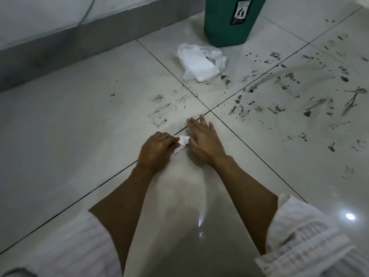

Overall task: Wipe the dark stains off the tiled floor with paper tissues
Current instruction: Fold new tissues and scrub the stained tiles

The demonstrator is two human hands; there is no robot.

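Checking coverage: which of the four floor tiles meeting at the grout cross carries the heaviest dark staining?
The right-hand grey floor tile, right of the grout cross: dense smears and arcs. The others show only scattered specks.

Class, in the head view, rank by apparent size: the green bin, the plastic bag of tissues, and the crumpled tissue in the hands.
1. green bin, though cropped by the frame's top edge
2. plastic bag of tissues
3. crumpled tissue, smallest despite being nearest

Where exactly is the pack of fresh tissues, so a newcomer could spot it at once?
Find the green bin standing at the far edge of the tiled floor. Just in front of its base, slightly left, lies the tissue pack: a flat white stack inside a crinkled clear plastic wrapper. Unlike the crumpled tissue between the hands, it is neat and untouched.
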